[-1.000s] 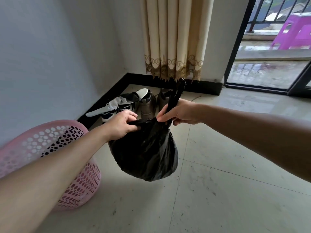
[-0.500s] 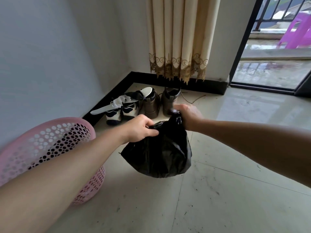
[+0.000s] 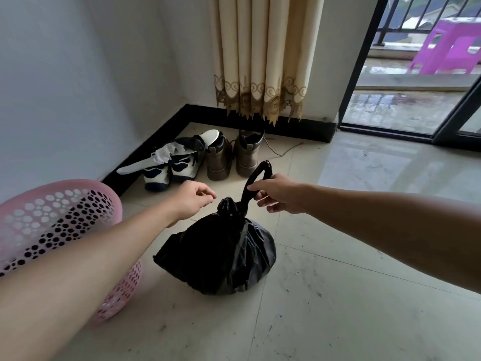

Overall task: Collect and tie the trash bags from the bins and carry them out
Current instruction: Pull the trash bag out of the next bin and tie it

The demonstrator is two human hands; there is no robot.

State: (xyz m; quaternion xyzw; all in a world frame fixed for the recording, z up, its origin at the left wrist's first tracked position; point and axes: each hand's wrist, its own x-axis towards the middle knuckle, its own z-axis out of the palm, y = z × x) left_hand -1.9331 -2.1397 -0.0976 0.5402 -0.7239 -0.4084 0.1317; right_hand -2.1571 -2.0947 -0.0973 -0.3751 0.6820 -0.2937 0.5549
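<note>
One bag looks tied, or very nearly. The black trash bag (image 3: 221, 256) bulges just below both hands, its neck drawn into a tight knot (image 3: 227, 206) in the gap between them. From where I stand I cannot tell whether its bottom rests on the tiled floor (image 3: 338, 308) or hangs just clear of it.

The right hand (image 3: 279, 195) pinches the twisted tail (image 3: 256, 178) that rises from the knot. Thumb and forefinger are closed on it, the other fingers curl underneath, and the tail arches up and over just beyond the fingertips. The left hand (image 3: 194, 201) holds nothing; its fingers are loosely curled, close beside the knot but apart from it.

Under the left forearm, well back from that hand, stands a pink perforated bin (image 3: 65, 204), which I take to be where this bag came from. I cannot make out whether anything is left inside it. Beyond both hands a row of shoes (image 3: 218, 162) lines the wall, and further off on the right hand's side is the balcony doorway (image 3: 403, 105).

By my reckoning the collecting and knotting of this bag are done, unless the tail is to be pulled once more to snug the knot. What is left is the lifting and carrying out. I see no other bin from here, so I cannot say how many bags remain.
</note>
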